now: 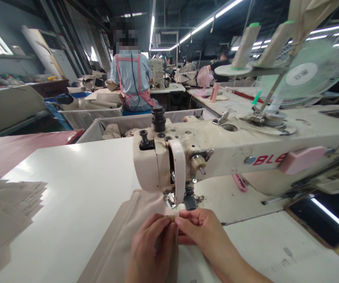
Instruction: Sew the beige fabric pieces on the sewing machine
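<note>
Head view: grey fabric bins (pixel 110 118) sit behind the table (pixel 78 184), holding crumpled beige cloth pieces (pixel 112 131); contents further back too small to tell. A blue crate (pixel 58 106) stands left of the bins, contents hidden. Beige fabric (pixel 119 239) lies flat on the table, running from the lower edge of the frame up under the presser foot (pixel 171 200) of the sewing machine (pixel 216 153); plain, matte, with lengthwise folds or seams along its left side. Left hand (pixel 151 251) rests on the fabric, thumb and fingers pressed together, pinching a small tan piece (pixel 173 218) at the fabric's top edge. Right hand (pixel 200 232) meets it from the right, fingertips also pinching the same small piece, just in front of the foot. Hands touch each other at the fingertips. Machine is off-white, scuffed, red lettering on the arm, a pink block (pixel 302 159) stuck to its front. Thread cones (pixel 246 45) stand on top; a fan (pixel 311 70) sits behind. A stack of cut beige pieces (pixel 7 212) lies at the table's left edge. A person in a pink apron (pixel 132 78) sits further back, facing away.
</note>
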Tool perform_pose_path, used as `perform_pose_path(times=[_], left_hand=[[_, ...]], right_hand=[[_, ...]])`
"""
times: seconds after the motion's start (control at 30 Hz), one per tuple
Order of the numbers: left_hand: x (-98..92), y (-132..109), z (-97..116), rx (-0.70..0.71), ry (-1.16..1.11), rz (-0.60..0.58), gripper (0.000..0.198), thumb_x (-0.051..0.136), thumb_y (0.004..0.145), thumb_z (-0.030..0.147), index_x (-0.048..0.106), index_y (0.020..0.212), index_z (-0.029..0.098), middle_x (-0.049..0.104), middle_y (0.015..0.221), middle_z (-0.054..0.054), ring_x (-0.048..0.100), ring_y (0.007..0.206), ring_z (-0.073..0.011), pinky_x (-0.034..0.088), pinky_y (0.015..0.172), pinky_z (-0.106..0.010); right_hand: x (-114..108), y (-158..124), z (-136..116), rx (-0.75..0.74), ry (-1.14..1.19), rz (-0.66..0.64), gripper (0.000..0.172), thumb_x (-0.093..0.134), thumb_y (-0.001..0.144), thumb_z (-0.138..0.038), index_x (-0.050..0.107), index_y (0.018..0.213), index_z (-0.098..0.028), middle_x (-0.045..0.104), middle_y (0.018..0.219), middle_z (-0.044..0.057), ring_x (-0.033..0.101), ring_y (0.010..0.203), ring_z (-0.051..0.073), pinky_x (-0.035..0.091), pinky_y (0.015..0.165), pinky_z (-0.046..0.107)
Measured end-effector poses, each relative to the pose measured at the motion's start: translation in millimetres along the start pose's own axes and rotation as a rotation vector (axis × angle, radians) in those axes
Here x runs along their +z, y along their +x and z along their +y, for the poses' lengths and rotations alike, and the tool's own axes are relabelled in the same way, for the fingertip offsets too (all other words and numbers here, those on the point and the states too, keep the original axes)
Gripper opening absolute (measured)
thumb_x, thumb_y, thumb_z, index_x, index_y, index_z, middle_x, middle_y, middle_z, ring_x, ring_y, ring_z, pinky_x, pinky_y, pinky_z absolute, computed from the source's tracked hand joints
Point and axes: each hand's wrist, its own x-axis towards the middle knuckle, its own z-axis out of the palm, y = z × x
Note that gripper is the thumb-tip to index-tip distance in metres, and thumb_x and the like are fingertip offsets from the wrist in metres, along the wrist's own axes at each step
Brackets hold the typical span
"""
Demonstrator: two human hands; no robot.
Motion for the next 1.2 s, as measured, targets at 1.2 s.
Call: perform_pose_path(times=[1.2], left_hand=[[-20.9,72,-13,-0.529,0.011,-0.285,0.025,0.045,0.072,0.010,0.051,0.050,0.020,0.049,0.035,0.004,0.047,0.029,-0.0110,0.035,0.029,-0.017]], right_hand=[[2,9,17,-0.009,-0.176,-0.139,0.024,0.065,0.072,-0.028,0.076,0.092,-0.021,0.071,0.069,0.000,0.072,0.068,0.022,0.059,0.064,0.033]])
